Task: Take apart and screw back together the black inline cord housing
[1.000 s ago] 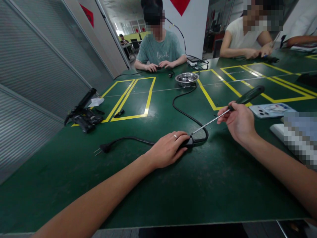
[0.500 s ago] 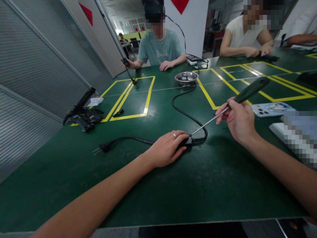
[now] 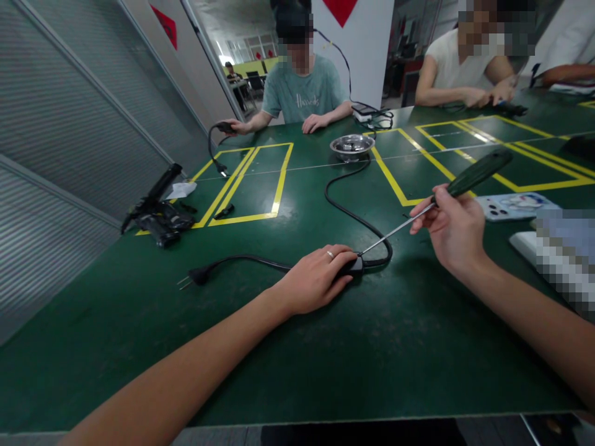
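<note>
My left hand (image 3: 316, 280) is closed over a small black box (image 3: 356, 266) set in a black cable (image 3: 346, 214), pressing it on the green table (image 3: 297, 365). From the box's left side the cable runs to a two-pin plug (image 3: 199, 275). My right hand (image 3: 458, 226) grips a screwdriver (image 3: 481, 173) with a dark green handle, tilted down to the left. Its metal tip touches the box's right end, beside my left fingertips. What lies under my left palm is hidden.
Behind the cable stands a metal bowl (image 3: 352, 146). Black tools and bags (image 3: 160, 223) lie at the left, a phone (image 3: 515, 205) at the right. Yellow tape marks the table. Across it, one person (image 3: 302, 93) holds a cable; another person (image 3: 465, 71) handles a dark object.
The person across the table has moved the hand-held cable to the left. My hands and the screwdriver keep nearly the same pose, with the whole view shifted slightly.
</note>
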Tool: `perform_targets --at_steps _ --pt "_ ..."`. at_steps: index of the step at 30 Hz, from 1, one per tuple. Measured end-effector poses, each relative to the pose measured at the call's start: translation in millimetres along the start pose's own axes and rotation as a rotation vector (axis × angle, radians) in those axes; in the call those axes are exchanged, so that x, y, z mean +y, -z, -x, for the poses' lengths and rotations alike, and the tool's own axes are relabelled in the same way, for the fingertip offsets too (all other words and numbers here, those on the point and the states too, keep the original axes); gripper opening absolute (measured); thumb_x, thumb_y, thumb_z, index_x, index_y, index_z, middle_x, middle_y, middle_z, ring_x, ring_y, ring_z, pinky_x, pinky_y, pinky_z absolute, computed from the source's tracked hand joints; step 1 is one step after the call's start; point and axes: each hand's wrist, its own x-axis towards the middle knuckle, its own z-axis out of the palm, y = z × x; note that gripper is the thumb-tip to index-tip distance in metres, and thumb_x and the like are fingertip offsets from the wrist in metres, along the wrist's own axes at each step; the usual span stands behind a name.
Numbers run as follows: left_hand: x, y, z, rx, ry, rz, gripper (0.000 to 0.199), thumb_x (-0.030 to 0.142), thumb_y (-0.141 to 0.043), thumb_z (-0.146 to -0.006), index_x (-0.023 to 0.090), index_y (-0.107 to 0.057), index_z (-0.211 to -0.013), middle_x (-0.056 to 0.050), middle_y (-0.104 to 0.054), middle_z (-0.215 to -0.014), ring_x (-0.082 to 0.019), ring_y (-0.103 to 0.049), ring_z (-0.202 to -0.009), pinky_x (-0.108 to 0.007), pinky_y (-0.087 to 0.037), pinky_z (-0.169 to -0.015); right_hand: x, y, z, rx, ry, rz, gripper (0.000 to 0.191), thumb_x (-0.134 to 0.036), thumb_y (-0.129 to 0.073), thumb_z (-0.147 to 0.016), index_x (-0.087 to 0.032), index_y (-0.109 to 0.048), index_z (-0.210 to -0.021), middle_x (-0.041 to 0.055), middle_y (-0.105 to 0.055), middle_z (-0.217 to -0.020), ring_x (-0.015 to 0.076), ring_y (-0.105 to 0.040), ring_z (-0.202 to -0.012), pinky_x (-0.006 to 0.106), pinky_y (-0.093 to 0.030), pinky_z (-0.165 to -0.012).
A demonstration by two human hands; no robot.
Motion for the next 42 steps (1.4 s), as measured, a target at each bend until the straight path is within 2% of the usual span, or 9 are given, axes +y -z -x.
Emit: perform_targets --at_steps 4,9,12,15,18,23,34,42 --pt "0.1 0.0 0.6 -0.009 0.000 -0.004 0.036 0.031 -0.042 -0.097 0.016 -0.042 -0.130 -0.013 -0.050 -0.132 -0.024 -0.052 -0.117 -0.043 -0.045 -0.100 -1.3 -3.2 1.8 -0.009 0.036 0.067 0.010 -0.034 -0.062 -0.082 -0.026 -0.056 -0.084 -0.0031 -0.065 -0.064 0.0119 -0.057 -0.048 0.025 -0.050 -0.044" --pt "0.4 -0.4 1.0 -0.005 0.002 0.003 0.035 0.031 -0.042 -0.098 0.016 -0.042 -0.130 -0.013 -0.050 -0.132 -0.024 -0.052 -0.117 -0.044 -0.045 -0.101 -2.6 -5.5 0.7 0.057 0.071 0.079 0.016 -0.034 -0.066 -0.080 -0.024 -0.054 -0.076 -0.0010 -0.064 -0.071 0.0123 -0.058 -0.051 0.026 -0.048 -0.042" --pt "0.1 -0.8 0.9 0.000 -0.001 0.004 0.035 0.031 -0.042 -0.097 0.017 -0.042 -0.130 -0.013 -0.051 -0.131 -0.025 -0.052 -0.117 -0.044 -0.045 -0.100 -1.9 -3.0 -0.7 0.008 0.032 0.009 0.011 -0.038 -0.058 -0.083 -0.027 -0.057 -0.085 0.0006 -0.066 -0.083 0.0145 -0.061 -0.057 0.029 -0.050 -0.045" --pt "-0.3 -1.4 0.8 -0.007 0.003 -0.001 0.036 0.031 -0.043 -0.097 0.017 -0.042 -0.130 -0.013 -0.050 -0.132 -0.025 -0.052 -0.117 -0.045 -0.045 -0.101 1.4 2.2 -3.5 -0.057 0.060 -0.029 0.015 -0.037 -0.051 -0.084 -0.029 -0.059 -0.094 0.0015 -0.066 -0.086 0.0164 -0.062 -0.062 0.031 -0.050 -0.048" --pt "-0.6 -1.4 0.7 -0.010 0.007 -0.002 0.036 0.031 -0.042 -0.097 0.017 -0.042 -0.131 -0.013 -0.049 -0.133 -0.025 -0.051 -0.118 -0.045 -0.045 -0.101 5.4 6.4 -6.0 -0.062 0.125 0.010 0.019 -0.034 -0.050 -0.084 -0.026 -0.061 -0.098 0.0025 -0.066 -0.085 0.0152 -0.061 -0.061 0.030 -0.050 -0.049" --pt "0.0 -0.4 0.8 -0.015 0.006 -0.005 0.037 0.031 -0.042 -0.097 0.017 -0.042 -0.131 -0.013 -0.049 -0.133 -0.024 -0.051 -0.117 -0.044 -0.045 -0.101 8.0 7.6 -5.9 0.007 0.182 0.067 0.020 -0.032 -0.054 -0.086 -0.021 -0.065 -0.097 0.0026 -0.065 -0.078 0.0127 -0.058 -0.053 0.028 -0.047 -0.045" --pt "2.6 2.6 -0.2 -0.018 0.007 -0.011 0.036 0.030 -0.042 -0.097 0.017 -0.042 -0.131 -0.013 -0.050 -0.132 -0.024 -0.052 -0.116 -0.044 -0.046 -0.100 4.1 4.4 -6.6 0.070 0.121 0.097 0.019 -0.031 -0.060 -0.083 -0.019 -0.066 -0.097 0.0007 -0.065 -0.074 0.0099 -0.055 -0.048 0.025 -0.047 -0.043" --pt "2.2 1.5 -0.4 -0.009 0.005 -0.004 0.035 0.031 -0.042 -0.098 0.017 -0.042 -0.131 -0.013 -0.050 -0.132 -0.024 -0.053 -0.115 -0.044 -0.046 -0.099 7.4 2.6 -7.2 0.105 0.129 0.078 0.018 -0.035 -0.066 -0.080 -0.020 -0.057 -0.075 0.0003 -0.062 -0.070 0.0111 -0.054 -0.046 0.026 -0.045 -0.039"
